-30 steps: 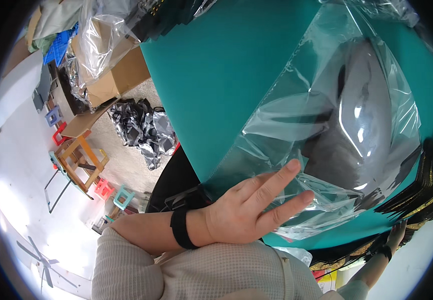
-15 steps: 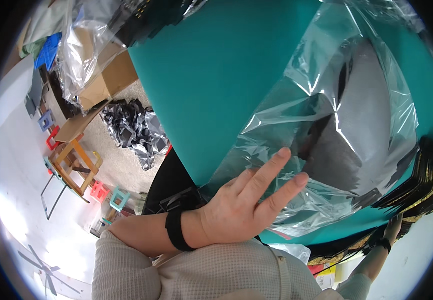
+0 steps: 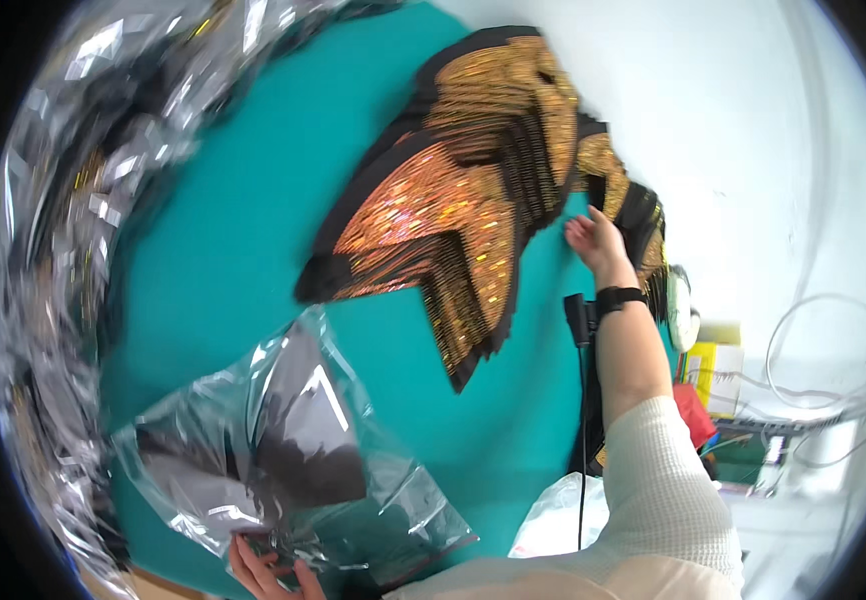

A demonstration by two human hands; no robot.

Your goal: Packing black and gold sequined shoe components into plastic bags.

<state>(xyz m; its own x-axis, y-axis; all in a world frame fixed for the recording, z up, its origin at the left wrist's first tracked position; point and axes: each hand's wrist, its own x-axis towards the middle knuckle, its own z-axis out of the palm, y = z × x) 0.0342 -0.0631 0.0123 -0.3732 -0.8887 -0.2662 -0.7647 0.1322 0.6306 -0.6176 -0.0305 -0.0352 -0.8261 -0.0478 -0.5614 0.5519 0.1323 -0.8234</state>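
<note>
Gold-sequinned fabric pieces (image 3: 463,200) meet the outstretched right hand (image 3: 598,240), grip released; left hand (image 3: 268,570) grasps a clear bag (image 3: 293,470).

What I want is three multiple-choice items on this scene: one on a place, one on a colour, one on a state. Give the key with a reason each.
1. Where is the right hand?
A. At the right edge of the stack of sequined pieces
B. Inside a cardboard box
C. Flat on the floor

2. What colour is the table top?
A. Red
B. Teal
C. Yellow

3. What state is the clear plastic bag at the left hand in?
A. Empty and rolled up
B. Wrinkled, with a dark piece inside
C. Torn in two

Key:
1 A, the fingers rest against the right edge of the stack.
2 B, teal shows all around the stack and the bag.
3 B, a dark shape shows through the creased, shiny film.
</note>
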